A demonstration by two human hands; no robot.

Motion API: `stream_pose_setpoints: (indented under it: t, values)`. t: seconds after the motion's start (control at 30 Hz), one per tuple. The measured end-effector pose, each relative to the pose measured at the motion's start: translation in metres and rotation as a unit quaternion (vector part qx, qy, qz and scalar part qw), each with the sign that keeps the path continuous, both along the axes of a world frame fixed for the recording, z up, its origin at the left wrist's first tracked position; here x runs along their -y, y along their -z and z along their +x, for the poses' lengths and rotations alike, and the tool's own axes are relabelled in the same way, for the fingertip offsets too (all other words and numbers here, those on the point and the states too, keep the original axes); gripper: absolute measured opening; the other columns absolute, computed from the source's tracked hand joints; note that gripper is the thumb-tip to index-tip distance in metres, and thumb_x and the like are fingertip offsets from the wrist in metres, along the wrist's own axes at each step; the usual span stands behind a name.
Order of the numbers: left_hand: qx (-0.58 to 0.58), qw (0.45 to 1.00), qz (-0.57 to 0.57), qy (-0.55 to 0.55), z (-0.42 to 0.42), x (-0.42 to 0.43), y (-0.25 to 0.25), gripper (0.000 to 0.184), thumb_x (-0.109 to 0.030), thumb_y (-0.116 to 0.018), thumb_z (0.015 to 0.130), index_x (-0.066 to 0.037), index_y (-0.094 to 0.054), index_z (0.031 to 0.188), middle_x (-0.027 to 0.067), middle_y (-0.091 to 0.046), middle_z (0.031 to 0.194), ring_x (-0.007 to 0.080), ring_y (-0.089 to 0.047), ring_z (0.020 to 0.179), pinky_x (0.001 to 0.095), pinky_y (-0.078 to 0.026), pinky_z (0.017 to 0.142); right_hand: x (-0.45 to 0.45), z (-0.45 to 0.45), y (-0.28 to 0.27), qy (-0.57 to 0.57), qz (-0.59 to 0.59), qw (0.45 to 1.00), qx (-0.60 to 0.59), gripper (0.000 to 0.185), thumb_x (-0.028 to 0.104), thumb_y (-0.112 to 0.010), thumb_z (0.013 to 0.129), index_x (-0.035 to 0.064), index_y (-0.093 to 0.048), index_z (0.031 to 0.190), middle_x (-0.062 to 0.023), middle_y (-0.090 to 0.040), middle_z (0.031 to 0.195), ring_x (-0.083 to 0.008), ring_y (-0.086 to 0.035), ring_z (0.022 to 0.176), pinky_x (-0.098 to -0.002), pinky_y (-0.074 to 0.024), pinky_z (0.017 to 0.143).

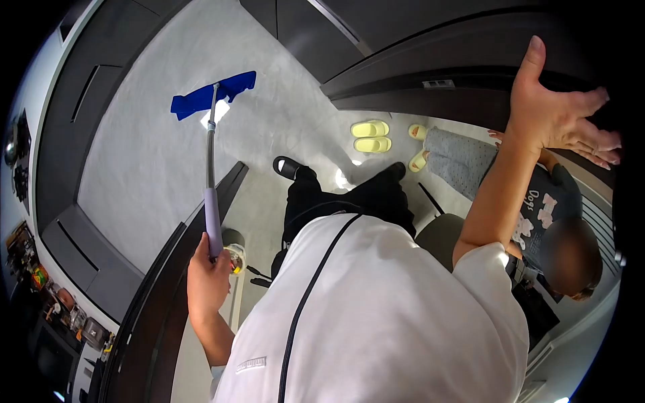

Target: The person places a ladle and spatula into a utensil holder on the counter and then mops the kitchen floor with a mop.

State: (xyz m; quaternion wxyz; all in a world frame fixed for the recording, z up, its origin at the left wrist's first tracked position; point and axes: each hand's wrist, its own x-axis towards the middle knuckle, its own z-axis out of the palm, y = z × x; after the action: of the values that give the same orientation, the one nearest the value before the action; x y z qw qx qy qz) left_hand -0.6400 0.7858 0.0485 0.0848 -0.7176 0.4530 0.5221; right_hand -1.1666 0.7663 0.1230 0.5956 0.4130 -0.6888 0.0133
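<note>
My left hand (207, 281) is wrapped round the purple grip of a flat mop (213, 221). Its metal pole reaches forward to a wide blue mop head that lies on the grey floor (141, 161), slightly tilted across it. At the upper right, my right hand (561, 111) is raised with thumb and fingers spread and nothing in it. It appears close to the dark door or cabinet panel (470, 60); whether it touches the panel I cannot tell.
A person (554, 195) in a dark printed top sits or stands at the right. Pale yellow slippers (371, 137) lie ahead on the floor. A dark door frame (158, 295) runs beside my left arm. Dark cabinets (87, 101) line the left, and a cluttered counter (74, 322) is lower left.
</note>
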Motion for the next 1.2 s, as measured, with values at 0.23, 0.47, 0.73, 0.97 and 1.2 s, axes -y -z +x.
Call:
stream_pose_setpoints:
  t: [0.23,0.47,0.73,0.97,1.2]
  values:
    - [0.000,1.000,-0.009,0.016,0.000,0.000,-0.003,0.060,-0.011,-0.057,0.090,0.010,-0.037,0.143,0.0067,-0.059,0.071,0.0093,-0.051,0.050,0.0275,-0.041,0.045,-0.005,0.001,0.001,0.019,-0.011,1.000,-0.019,0.108,0.083,-0.061,0.067,-0.0072,-0.044,0.123,-0.0469,-0.013,0.129,-0.0694,0.001,0.128,-0.0854,0.0007,0.090]
    - [0.015,1.000,-0.020,0.012,0.006,-0.004,-0.004,0.058,-0.012,-0.057,0.090,0.010,-0.040,0.141,0.0081,-0.057,0.068,0.0109,-0.052,0.052,0.0288,-0.043,0.049,-0.007,-0.008,0.000,0.076,-0.011,0.997,-0.001,0.116,0.084,-0.064,0.063,-0.0122,-0.046,0.125,-0.0432,-0.012,0.129,-0.0673,-0.001,0.127,-0.0839,0.0010,0.094]
    - [0.033,0.998,-0.049,0.037,0.017,-0.005,0.000,0.058,-0.015,-0.059,0.087,0.010,-0.044,0.138,0.0114,-0.055,0.065,0.0135,-0.054,0.057,0.0310,-0.043,0.055,0.003,-0.003,-0.004,0.011,-0.031,0.999,-0.021,0.109,0.083,-0.061,0.067,-0.0045,-0.040,0.130,-0.0452,-0.009,0.137,-0.0660,0.014,0.133,-0.0817,0.0049,0.095]
    - [0.047,0.997,-0.043,0.049,0.014,-0.009,0.003,0.057,-0.015,-0.058,0.087,0.010,-0.046,0.137,0.0141,-0.055,0.064,0.0170,-0.054,0.056,0.0327,-0.043,0.055,0.003,-0.011,0.002,0.024,-0.037,0.997,-0.062,0.106,0.080,-0.067,0.065,-0.0059,-0.044,0.123,-0.0367,-0.019,0.128,-0.0637,0.000,0.131,-0.0822,-0.0008,0.097]
    - [0.050,0.996,-0.059,0.041,0.016,-0.010,0.003,0.057,-0.016,-0.059,0.087,0.009,-0.047,0.136,0.0160,-0.057,0.066,0.0182,-0.056,0.057,0.0327,-0.044,0.057,0.006,-0.005,-0.004,0.013,-0.015,0.999,-0.039,0.104,0.078,-0.067,0.067,-0.0058,-0.044,0.124,-0.0432,-0.001,0.140,-0.0629,0.010,0.135,-0.0811,0.0042,0.097]
